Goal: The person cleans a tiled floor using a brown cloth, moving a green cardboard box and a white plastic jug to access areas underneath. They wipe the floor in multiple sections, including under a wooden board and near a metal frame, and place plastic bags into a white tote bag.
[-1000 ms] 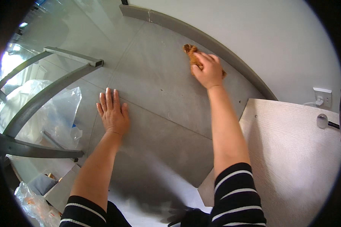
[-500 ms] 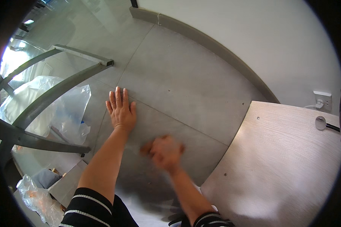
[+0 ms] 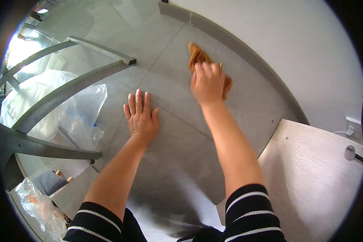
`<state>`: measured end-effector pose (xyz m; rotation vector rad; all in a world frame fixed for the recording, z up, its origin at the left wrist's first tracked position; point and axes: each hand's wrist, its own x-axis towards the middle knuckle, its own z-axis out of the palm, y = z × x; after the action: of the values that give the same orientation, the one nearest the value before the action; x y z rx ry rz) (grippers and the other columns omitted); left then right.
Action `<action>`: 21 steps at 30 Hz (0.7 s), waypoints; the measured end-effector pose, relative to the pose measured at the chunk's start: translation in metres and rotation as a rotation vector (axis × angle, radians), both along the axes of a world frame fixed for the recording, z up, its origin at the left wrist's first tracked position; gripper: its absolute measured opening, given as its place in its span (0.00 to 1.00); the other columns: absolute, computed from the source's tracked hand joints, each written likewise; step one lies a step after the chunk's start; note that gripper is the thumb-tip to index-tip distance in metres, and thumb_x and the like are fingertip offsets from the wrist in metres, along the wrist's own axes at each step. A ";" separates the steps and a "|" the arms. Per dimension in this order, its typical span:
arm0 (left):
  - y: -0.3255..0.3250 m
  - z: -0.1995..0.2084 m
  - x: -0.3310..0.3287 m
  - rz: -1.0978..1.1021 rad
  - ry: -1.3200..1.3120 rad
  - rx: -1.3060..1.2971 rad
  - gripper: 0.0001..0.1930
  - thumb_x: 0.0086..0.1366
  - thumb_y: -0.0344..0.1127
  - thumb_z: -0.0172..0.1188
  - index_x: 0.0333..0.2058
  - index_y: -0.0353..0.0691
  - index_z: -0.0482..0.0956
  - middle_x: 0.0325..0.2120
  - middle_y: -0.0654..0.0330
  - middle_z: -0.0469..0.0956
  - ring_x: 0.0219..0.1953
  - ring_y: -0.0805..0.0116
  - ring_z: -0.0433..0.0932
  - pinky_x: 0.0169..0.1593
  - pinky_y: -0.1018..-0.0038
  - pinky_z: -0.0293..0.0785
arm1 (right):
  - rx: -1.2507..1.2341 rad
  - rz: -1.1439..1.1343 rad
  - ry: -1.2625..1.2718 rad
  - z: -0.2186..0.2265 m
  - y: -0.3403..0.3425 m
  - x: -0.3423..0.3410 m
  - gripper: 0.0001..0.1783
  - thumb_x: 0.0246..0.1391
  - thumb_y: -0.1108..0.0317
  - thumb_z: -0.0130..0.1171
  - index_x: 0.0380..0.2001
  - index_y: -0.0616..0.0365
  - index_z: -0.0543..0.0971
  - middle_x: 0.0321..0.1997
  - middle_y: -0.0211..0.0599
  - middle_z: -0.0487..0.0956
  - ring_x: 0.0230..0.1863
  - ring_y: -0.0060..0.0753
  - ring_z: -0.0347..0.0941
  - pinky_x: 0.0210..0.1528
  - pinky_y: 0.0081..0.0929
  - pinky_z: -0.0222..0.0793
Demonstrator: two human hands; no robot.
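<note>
An orange-brown cloth (image 3: 197, 54) lies bunched under my right hand (image 3: 209, 82), which grips it and presses it on the grey tiled floor (image 3: 177, 149). Parts of the cloth stick out on both sides of the hand, toward the wall and back to the right. The fingertips are partly hidden in its folds. My left hand (image 3: 143, 123) rests palm down on the floor to the left, fingers spread, holding nothing. Its fingertips reach near a tile joint.
A grey metal frame (image 3: 74, 86) stands at left, with clear plastic bags (image 3: 82, 111) behind it. Lower left are an open box (image 3: 78, 185) and crumpled clear plastic (image 3: 38, 209). A pale wood-grain panel (image 3: 310, 181) is at right. A baseboard (image 3: 246, 52) and wall socket (image 3: 353, 129) edge the scene.
My right hand has swept the cloth forward and slightly right, from near my body to close by the baseboard. My left hand stays planted on the floor; the whole view has shifted a little.
</note>
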<state>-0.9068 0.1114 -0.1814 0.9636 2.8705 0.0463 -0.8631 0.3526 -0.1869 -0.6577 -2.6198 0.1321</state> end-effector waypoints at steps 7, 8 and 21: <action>0.002 0.002 0.002 0.001 -0.025 0.021 0.31 0.70 0.49 0.43 0.68 0.45 0.55 0.71 0.56 0.47 0.73 0.51 0.39 0.72 0.51 0.32 | -0.325 0.064 -0.043 0.033 -0.171 0.146 0.11 0.50 0.60 0.59 0.30 0.55 0.82 0.38 0.36 0.81 0.40 0.40 0.74 0.47 0.46 0.61; 0.002 0.001 0.001 0.000 -0.020 0.023 0.31 0.70 0.49 0.43 0.68 0.45 0.55 0.71 0.56 0.48 0.73 0.51 0.39 0.72 0.51 0.32 | -0.493 0.080 -0.153 0.046 -0.182 0.151 0.11 0.51 0.59 0.60 0.29 0.54 0.81 0.35 0.35 0.81 0.38 0.40 0.74 0.47 0.47 0.61; 0.003 -0.002 -0.001 -0.001 -0.019 -0.028 0.31 0.71 0.50 0.42 0.69 0.48 0.54 0.72 0.58 0.45 0.74 0.53 0.37 0.72 0.53 0.32 | -0.237 -0.079 0.062 -0.011 0.076 -0.040 0.08 0.56 0.65 0.59 0.34 0.56 0.82 0.40 0.39 0.79 0.45 0.44 0.75 0.45 0.40 0.75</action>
<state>-0.9081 0.1148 -0.1831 0.9546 2.8455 0.0145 -0.9028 0.4283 -0.1976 -0.8218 -2.5363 0.4376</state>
